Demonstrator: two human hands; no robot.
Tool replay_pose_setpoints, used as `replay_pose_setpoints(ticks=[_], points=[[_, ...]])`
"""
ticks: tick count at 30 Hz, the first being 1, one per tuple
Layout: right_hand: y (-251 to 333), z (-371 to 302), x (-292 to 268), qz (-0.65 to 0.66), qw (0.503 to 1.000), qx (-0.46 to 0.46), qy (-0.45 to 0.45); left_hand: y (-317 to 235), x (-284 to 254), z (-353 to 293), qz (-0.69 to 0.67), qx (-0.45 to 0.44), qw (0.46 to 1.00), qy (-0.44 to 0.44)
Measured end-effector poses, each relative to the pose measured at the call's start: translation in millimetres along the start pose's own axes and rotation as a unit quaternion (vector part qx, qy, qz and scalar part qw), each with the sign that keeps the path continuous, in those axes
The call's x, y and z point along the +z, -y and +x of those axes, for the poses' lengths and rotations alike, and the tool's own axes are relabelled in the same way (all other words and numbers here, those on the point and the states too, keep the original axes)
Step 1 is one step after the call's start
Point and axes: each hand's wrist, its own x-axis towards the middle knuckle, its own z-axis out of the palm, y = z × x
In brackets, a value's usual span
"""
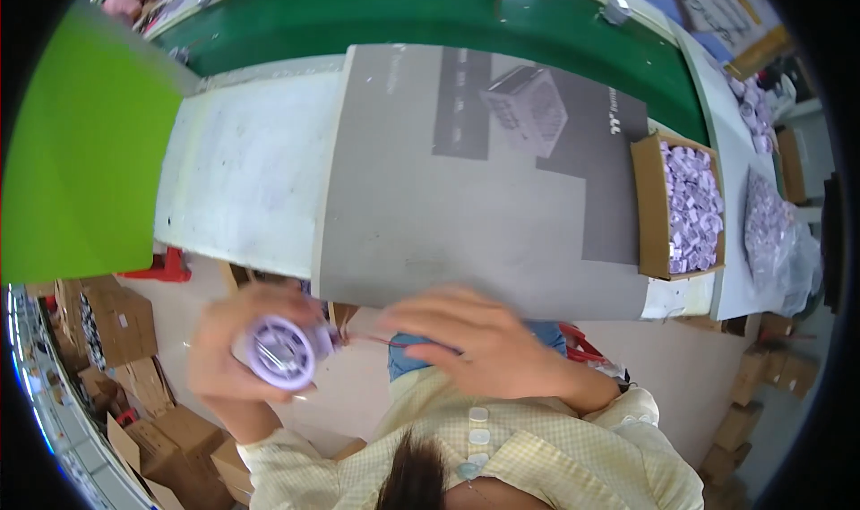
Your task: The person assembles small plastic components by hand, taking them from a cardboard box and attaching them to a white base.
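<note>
In my left hand (237, 344) is a round lilac fan housing (281, 353) with a spoked grille, gripped by fingers curled around it. It is held off the table's front edge, at the lower left. Thin reddish wires (381, 339) trail from its side toward my right hand (479, 344). That hand hovers in front of my body with fingers stretched out and thumb apart, somewhat blurred by motion. Whether the wires touch its fingers is hard to make out.
A grey printed board (466, 214) covers the middle of the white table (246, 170). At its right stands a cardboard box (654, 210) full of small lilac parts. Beyond runs a green conveyor belt (358, 17). A bright green panel (90, 152) rises at left; cartons (121, 322) stand below it.
</note>
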Motion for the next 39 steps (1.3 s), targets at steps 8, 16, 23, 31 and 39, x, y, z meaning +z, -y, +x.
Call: replay_pose_setpoints(ticks=[8, 16, 23, 31, 39], points=[[27, -57, -167, -0.391, 0.87, 0.118, -0.278, 36, -56, 216, 0.185, 0.074, 0.974, -0.11], [-30, -83, -233, -0.548, 0.751, 0.249, -0.271, 220, -100, 350, 0.167, -0.135, 0.967, -0.136], [-38, -83, -250, -0.517, 0.754, 0.3, -0.273, 180, -74, 428, 0.589, -0.203, 0.78, 0.069], [-37, -71, -240, -0.525, 0.743, 0.272, -0.314, 189, 8, 530, 0.44, -0.068, 0.886, 0.132], [-38, -72, -237, -0.521, 0.747, 0.291, -0.293, 199, 7, 515, 0.29, 0.112, 0.943, 0.119]])
